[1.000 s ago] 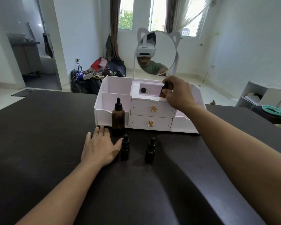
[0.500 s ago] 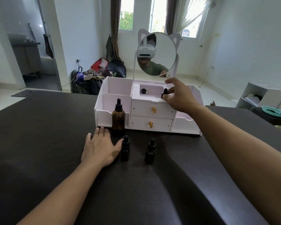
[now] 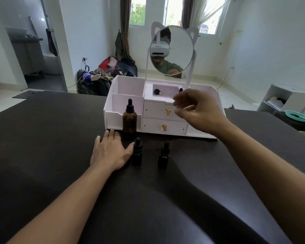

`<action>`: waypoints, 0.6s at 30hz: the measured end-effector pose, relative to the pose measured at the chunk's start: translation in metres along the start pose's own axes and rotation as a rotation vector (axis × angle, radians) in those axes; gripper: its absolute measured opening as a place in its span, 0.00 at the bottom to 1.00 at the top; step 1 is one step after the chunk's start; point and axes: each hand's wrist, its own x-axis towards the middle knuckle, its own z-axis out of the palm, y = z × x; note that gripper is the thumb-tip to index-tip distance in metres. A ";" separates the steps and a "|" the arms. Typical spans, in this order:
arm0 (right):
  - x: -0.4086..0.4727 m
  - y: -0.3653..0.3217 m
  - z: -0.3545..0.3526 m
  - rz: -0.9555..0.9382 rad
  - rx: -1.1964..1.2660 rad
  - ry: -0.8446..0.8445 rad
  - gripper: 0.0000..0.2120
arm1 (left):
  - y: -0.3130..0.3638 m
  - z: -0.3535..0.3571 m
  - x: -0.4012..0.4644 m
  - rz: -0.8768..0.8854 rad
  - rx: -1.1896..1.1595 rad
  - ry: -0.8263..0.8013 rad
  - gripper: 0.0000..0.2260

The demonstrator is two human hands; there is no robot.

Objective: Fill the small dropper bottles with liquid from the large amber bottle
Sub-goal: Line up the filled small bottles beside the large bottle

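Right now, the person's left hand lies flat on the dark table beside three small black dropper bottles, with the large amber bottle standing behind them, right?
Not quite: the head view shows two small black dropper bottles on the dark table, not three. The rest holds: the left hand lies flat beside them, and the large amber bottle stands behind.

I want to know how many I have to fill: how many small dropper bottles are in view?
3: two stand on the table, one beside the left hand, one to its right. A third shows only its cap in the organizer's top tray, behind the right hand.
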 end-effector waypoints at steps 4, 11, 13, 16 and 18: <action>-0.027 -0.008 0.007 0.056 0.041 -0.433 0.14 | -0.001 0.001 0.001 0.000 0.009 -0.003 0.35; -0.043 -0.009 0.022 -0.003 -0.107 -0.519 0.16 | -0.002 0.002 0.002 0.003 0.011 -0.004 0.35; -0.044 -0.010 0.023 0.002 -0.126 -0.537 0.15 | -0.001 0.002 0.001 0.004 0.007 -0.002 0.35; -0.044 -0.010 0.024 -0.001 -0.137 -0.547 0.13 | -0.001 0.001 0.000 0.003 0.000 0.007 0.34; -0.041 -0.010 0.023 -0.001 -0.145 -0.522 0.11 | -0.001 0.001 -0.001 0.004 -0.001 0.011 0.34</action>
